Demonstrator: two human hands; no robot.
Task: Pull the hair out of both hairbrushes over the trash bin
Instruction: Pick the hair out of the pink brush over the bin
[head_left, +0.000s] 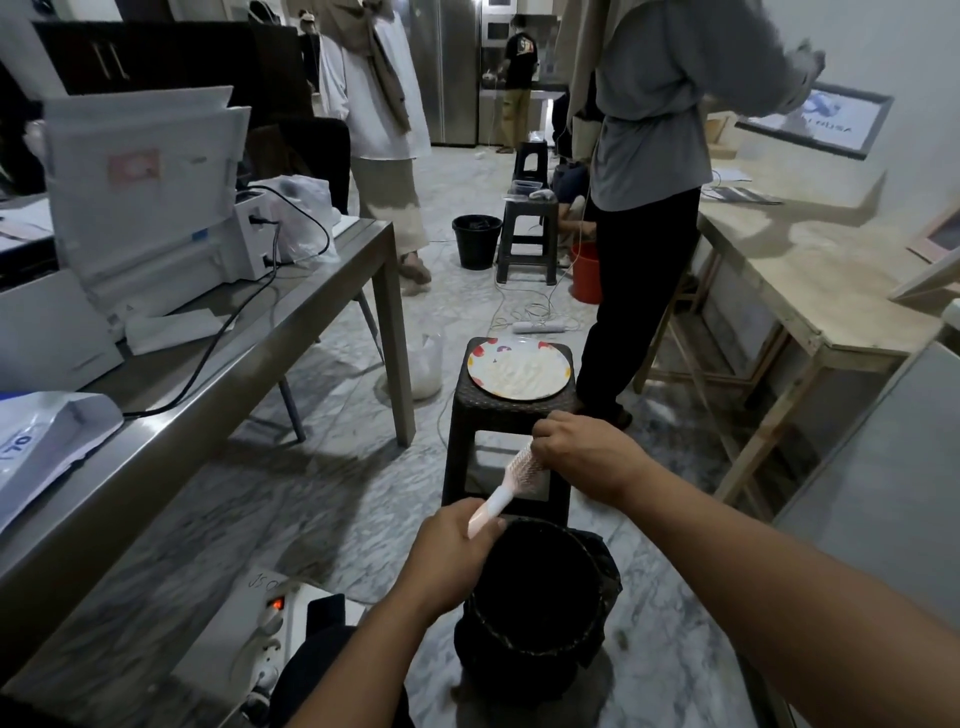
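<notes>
Above the trash bin (535, 597), hairbrush (511, 480) between both hands, bristles seemingly under right fingers (545, 441).

Plate (518, 368) on stool (506, 415), seemingly behind bin (540, 613).

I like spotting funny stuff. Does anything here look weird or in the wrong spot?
Yes: a plate sits alone on a stool in the walkway, and loose cables trail across the floor behind it.

dim indoor light, soft shadows, edges bent, slight blur.
</notes>
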